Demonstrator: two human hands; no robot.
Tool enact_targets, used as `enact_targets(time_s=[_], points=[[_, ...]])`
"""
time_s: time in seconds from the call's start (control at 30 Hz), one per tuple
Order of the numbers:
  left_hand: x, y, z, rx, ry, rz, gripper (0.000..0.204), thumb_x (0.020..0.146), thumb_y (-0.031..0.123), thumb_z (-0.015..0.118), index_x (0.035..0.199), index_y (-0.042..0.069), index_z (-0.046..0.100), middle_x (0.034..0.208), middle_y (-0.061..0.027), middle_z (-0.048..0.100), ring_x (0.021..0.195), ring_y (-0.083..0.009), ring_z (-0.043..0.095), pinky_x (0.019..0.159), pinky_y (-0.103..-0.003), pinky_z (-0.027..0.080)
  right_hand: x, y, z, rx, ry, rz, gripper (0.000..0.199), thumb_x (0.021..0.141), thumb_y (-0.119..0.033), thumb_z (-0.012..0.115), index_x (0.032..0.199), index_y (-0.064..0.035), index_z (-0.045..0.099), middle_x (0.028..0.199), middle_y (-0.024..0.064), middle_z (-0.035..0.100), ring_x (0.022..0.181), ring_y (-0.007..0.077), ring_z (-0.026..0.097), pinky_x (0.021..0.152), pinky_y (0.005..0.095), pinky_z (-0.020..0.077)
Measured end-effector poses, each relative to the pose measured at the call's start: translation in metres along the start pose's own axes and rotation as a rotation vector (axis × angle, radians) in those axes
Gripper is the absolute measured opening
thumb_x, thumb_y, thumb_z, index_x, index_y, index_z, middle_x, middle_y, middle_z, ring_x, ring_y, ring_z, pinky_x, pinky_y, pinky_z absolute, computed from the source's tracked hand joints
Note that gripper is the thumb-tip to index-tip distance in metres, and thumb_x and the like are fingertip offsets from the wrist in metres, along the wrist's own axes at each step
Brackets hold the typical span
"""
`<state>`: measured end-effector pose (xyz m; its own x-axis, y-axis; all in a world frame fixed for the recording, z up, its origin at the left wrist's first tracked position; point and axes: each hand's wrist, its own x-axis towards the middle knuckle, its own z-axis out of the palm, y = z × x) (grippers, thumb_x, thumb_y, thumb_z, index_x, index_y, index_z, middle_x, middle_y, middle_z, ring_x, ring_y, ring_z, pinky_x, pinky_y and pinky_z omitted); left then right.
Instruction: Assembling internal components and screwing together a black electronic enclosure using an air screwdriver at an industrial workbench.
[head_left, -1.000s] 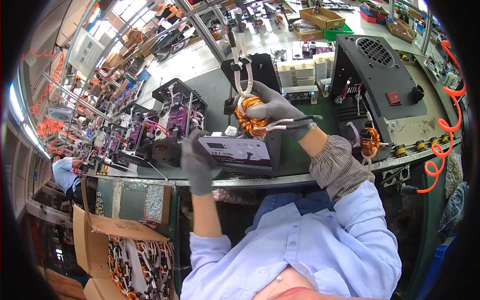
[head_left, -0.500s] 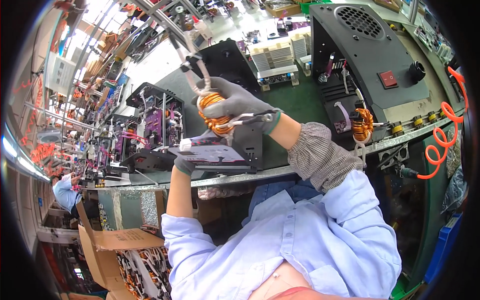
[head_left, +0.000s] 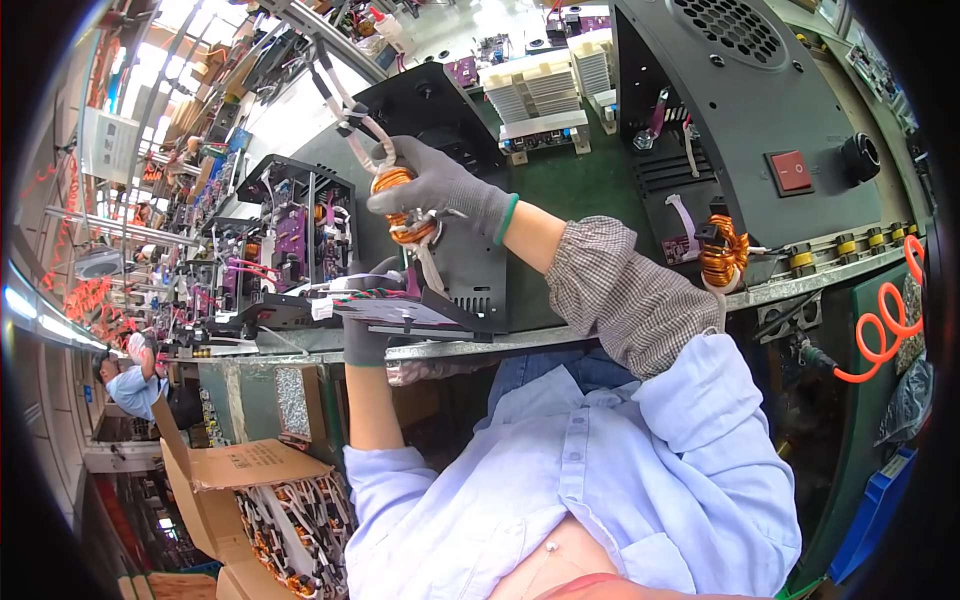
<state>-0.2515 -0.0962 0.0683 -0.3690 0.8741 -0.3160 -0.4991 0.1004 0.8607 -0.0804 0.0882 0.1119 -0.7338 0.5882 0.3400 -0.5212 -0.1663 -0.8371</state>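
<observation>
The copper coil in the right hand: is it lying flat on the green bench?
No: the right hand holds the copper coil up in the air, above the black panel gripped by the left hand.

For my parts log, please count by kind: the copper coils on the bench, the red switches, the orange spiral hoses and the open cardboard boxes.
Copper coils: 2, one in the right hand at, one at the bench edge
Red switches: 1
Orange spiral hoses: 1
Open cardboard boxes: 1
Total: 5
</observation>
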Motion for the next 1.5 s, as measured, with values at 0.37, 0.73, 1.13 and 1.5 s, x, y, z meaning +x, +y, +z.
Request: enact_targets(time_s=[0.37, 0.73, 1.13, 1.5], points=[[-0.029, -0.030, 0.056, 0.159, 0.497, 0.755, 0.043, 0.102, 0.038, 0.037, 0.118, 0.002, 0.055, 0.108, -0.0117, 0.062, 0.093, -0.0228, 0.064, 0.082, -0.037, 0.056, -0.045, 0.047, -0.025, -0.397, -0.006, 0.298, 0.082, 0.075, -0.017, 0.080, 0.144, -0.0012, 0.038, 0.113, 0.0093, 0.058, 0.098, 0.0149, 0.058, 0.085, 0.0296, 0.0504], [-0.009, -0.012, 0.027, 0.094, 0.398, 0.588, 0.032, 0.098, 0.041, 0.047, 0.102, 0.012, 0.059, 0.085, -0.0024, 0.061, 0.067, -0.0147, 0.059, 0.060, -0.029, 0.051, -0.064, 0.037, 0.003, -0.313, -0.302, 0.469, 0.056, 0.096, -0.037, 0.060, 0.140, -0.0051, 0.049, 0.114, 0.0083, 0.064, 0.090, 0.0114, 0.063, 0.082, 0.0250, 0.0528], [0.025, 0.005, -0.012, -0.329, 0.335, 0.449, 0.039, 0.096, 0.041, 0.042, 0.119, 0.013, 0.058, 0.116, -0.0057, 0.062, 0.098, -0.0230, 0.063, 0.084, -0.039, 0.054, -0.094, 0.004, 0.027, -1.512, -0.355, -0.336, 0.089, 0.071, -0.010, 0.067, 0.148, 0.0033, 0.026, 0.109, 0.0173, 0.055, 0.104, 0.0355, 0.056, 0.092, 0.0407, 0.0465], [0.067, -0.003, -0.059, -0.166, 0.456, 0.277, 0.036, 0.097, 0.035, 0.047, 0.114, 0.006, 0.062, 0.102, -0.0091, 0.068, 0.090, -0.0235, 0.065, 0.071, -0.036, 0.052, -0.077, -0.056, 0.050, -1.568, -0.523, 0.097, 0.091, 0.063, -0.006, 0.066, 0.147, 0.0012, 0.030, 0.100, 0.0226, 0.064, 0.089, 0.0404, 0.063, 0.074, 0.0454, 0.0505]])
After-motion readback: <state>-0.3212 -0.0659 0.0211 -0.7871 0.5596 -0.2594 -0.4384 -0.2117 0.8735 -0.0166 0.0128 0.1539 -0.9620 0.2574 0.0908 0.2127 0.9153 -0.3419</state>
